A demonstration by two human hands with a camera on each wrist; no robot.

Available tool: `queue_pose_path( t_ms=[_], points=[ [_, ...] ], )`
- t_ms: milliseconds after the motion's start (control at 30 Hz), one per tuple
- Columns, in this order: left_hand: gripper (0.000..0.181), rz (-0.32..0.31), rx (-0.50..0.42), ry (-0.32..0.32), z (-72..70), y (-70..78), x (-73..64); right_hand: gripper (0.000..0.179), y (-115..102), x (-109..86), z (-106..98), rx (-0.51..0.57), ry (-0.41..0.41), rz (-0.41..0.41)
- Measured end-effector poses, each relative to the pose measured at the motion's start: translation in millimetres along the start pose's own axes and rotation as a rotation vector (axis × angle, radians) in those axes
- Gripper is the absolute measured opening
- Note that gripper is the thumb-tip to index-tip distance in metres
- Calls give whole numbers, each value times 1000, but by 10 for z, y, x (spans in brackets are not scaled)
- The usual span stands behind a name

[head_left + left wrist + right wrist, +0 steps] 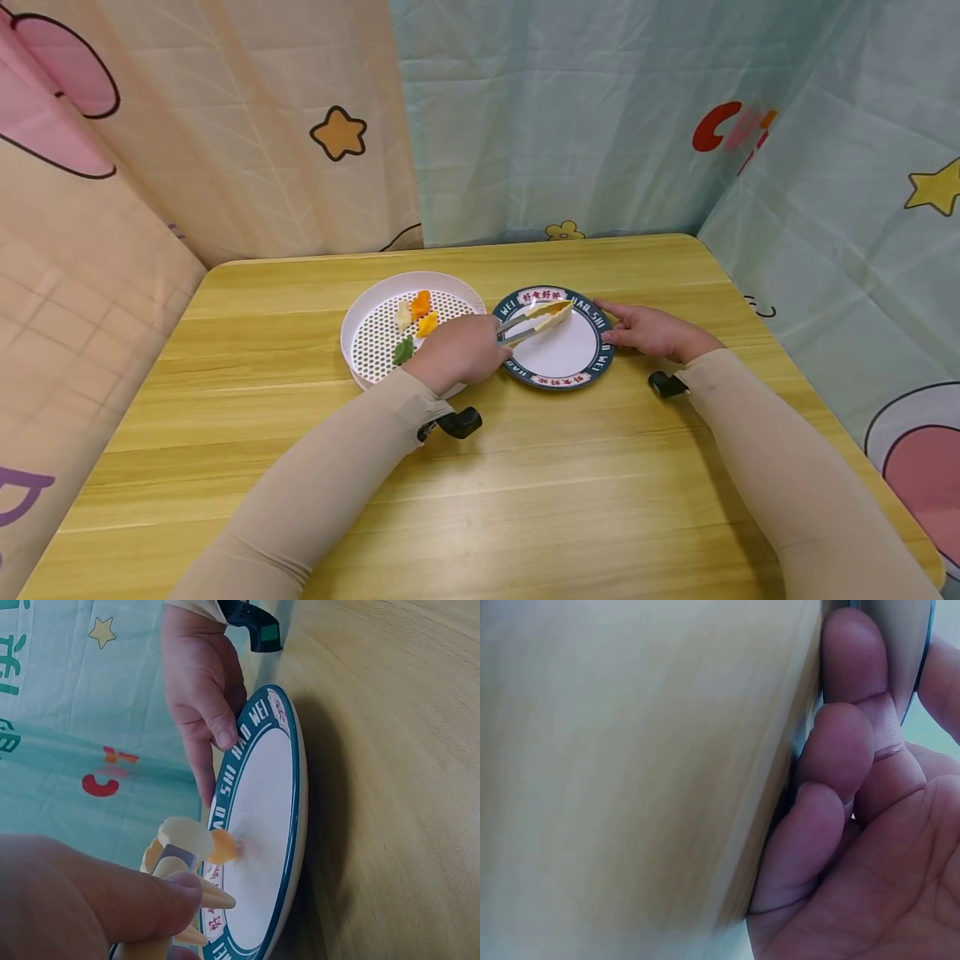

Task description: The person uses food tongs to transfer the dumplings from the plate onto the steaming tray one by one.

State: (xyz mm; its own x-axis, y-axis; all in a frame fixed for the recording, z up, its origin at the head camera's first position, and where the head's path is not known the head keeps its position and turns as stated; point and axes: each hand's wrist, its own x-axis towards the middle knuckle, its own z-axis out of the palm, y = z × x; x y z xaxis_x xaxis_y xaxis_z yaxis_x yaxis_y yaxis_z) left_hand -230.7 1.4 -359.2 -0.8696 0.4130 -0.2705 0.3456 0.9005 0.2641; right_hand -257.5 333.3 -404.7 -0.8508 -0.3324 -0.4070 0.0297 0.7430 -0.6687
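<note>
My left hand [465, 346] grips a pair of tongs [517, 329] with cream tips, held over the plate's left side. In the left wrist view, an orange bit [223, 846] shows at the tips of the tongs. The round plate [558, 346] has a white middle and a dark green rim with lettering. My right hand [652, 329] pinches its right rim, the thumb on top; in the right wrist view a fingertip [855, 652] lies against the plate's underside. Left of the plate, partly hidden by my left hand, is a round perforated tray [363, 354].
In the tray lie an orange piece [422, 303], a yellow piece [427, 324], a cream piece [403, 315] and a green piece [403, 350]. All stand on a wooden table [540, 483], with printed curtains [600, 125] behind and at the sides.
</note>
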Motion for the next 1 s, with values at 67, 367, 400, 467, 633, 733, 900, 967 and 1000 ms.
queue_pose_path(
  t_ms=[67,367,400,467,633,733,900,967,1000],
  points=[
    [39,-1,-5,5,5,-1,-2,78,1,1,0,-5,1,2],
    [45,1,-22,11,8,-4,-31,78,-8,2,-2,-2,-4,-1],
    [45,2,-26,13,6,-7,-38,77,-5,3,-3,-6,-4,-1],
    [46,2,-35,16,0,-20,-57,77,-1,4,-5,-9,-6,-1],
    [45,7,-44,47,-21,-65,-103,78,5,8,-9,-17,-6,4],
    [41,11,-58,65,-34,-89,-134,79,9,9,-11,-18,-3,7],
    [33,8,-76,72,-60,-132,-200,79,9,15,-8,-17,-4,1],
    [32,8,-72,76,-70,-155,-232,79,10,20,-7,-24,-5,0],
    [32,7,-71,79,-75,-167,-245,78,9,21,-6,-27,-4,-1]
  ],
)
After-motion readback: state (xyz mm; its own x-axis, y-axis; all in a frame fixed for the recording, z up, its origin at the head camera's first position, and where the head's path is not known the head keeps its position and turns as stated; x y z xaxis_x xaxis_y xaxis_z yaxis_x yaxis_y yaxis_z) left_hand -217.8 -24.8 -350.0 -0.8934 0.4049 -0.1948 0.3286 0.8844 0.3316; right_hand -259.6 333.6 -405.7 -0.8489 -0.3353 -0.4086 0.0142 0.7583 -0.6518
